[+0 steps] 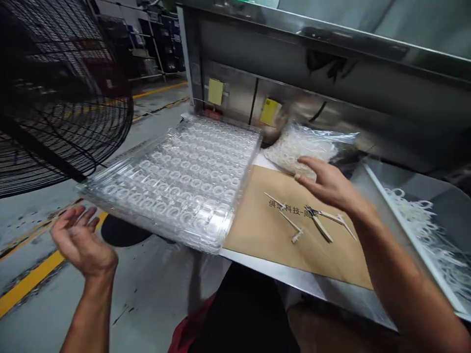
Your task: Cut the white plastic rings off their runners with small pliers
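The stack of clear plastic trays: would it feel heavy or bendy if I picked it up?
The stack of clear plastic trays is probably light for its size, with thin, hollow-looking walls. Its overhanging edge may flex, and the smooth layers could slide apart.

Head view: the open left hand (pixel 83 240) is raised beside the near corner of a stack of clear blister trays (pixel 172 184), not touching it. The open right hand (pixel 327 184) is just beside a clear plastic bag of white rings (pixel 298 149), above a kraft paper sheet (pixel 265 230) bearing small pale-handled cutters (pixel 320 220) and a pale forked strip (pixel 290 225); a tub of white loops (pixel 405 230) stands to the right.
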A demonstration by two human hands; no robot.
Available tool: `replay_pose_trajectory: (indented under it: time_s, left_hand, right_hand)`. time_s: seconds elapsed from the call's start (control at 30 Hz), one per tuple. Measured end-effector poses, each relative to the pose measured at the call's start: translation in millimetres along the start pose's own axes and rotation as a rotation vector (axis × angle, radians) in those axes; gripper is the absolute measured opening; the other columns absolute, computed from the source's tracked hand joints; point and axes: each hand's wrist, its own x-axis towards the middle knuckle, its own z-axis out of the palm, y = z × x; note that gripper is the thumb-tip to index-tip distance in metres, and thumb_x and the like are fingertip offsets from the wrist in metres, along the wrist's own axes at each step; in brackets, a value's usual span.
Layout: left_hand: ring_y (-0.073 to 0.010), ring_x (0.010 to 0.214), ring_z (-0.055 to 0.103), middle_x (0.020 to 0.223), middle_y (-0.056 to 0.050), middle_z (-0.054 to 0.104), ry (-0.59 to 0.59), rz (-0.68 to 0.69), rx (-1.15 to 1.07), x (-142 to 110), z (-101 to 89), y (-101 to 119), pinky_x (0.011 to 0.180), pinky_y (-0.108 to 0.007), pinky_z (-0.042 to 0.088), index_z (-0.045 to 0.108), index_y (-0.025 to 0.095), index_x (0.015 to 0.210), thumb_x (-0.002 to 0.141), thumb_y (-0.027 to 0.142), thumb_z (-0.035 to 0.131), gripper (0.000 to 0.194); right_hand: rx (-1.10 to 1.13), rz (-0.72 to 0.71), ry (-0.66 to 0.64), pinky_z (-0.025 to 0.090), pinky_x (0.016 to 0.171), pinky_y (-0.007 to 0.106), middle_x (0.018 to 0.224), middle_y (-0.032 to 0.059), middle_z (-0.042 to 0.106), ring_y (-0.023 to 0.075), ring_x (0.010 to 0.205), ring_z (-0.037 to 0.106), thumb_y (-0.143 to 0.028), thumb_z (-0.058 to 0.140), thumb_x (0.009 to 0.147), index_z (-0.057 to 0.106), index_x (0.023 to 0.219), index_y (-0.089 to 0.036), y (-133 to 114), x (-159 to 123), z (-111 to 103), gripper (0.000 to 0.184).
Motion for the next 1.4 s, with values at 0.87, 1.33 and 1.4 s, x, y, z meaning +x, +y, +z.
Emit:
replay_pose_trajectory:
  time_s: [0.87,1.33,1.4]
  left_hand:
    - [-0.0286,0.128,0.070,0.135,-0.013,0.073,-1.164,0.157,-0.080,-285.8,-32.1,85.5,0.111,-0.045,0.058,0.075,0.024,0.124,0.104,0.040,0.049,0.036]
    - [-0.0383,0.160,0.033,0.169,-0.012,0.042,-1.568,0.481,0.432,-282.2,41.4,98.9,0.131,-0.066,0.025,0.050,0.027,0.158,0.102,0.035,0.054,0.056]
    - [-0.0390,0.155,0.042,0.165,-0.014,0.047,-1.556,0.503,0.431,-284.0,36.5,116.7,0.128,-0.061,0.036,0.054,0.025,0.155,0.099,0.035,0.058,0.057]
  right_hand:
    - [0.250,-0.154,-0.129,0.050,0.112,0.045,0.137,0.0135,0.068,0.0281,0.129,0.063,-0.019,0.055,0.101,0.068,0.133,-0.022,-4.2,-108.4,75.8,0.035]
    - [-0.057,0.206,-0.298,0.051,0.103,0.059,0.139,0.0271,0.063,0.0458,0.127,0.060,-0.062,0.076,0.079,0.064,0.134,-0.016,96.5,-149.8,45.4,0.073]
    - [-0.068,0.199,-0.297,0.053,0.097,0.056,0.130,0.0252,0.066,0.0439,0.118,0.064,-0.062,0.077,0.078,0.066,0.130,-0.016,99.1,-145.9,49.6,0.070]
